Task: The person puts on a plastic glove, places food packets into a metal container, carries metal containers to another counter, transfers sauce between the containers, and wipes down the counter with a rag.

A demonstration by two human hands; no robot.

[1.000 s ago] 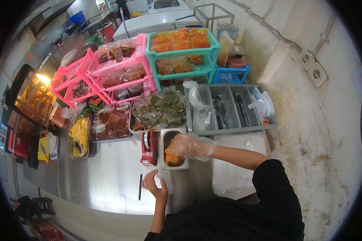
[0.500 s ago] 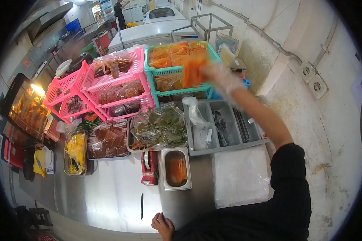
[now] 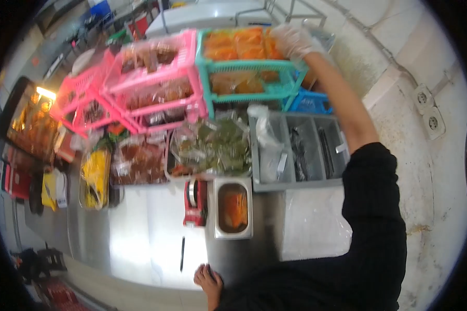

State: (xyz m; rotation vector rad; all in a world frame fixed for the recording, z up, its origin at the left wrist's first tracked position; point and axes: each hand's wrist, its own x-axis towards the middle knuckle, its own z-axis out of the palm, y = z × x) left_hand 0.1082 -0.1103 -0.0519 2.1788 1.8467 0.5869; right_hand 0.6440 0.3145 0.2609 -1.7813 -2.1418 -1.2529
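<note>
Through my head camera view, I could read no text, label, brand, number or sign.
</note>
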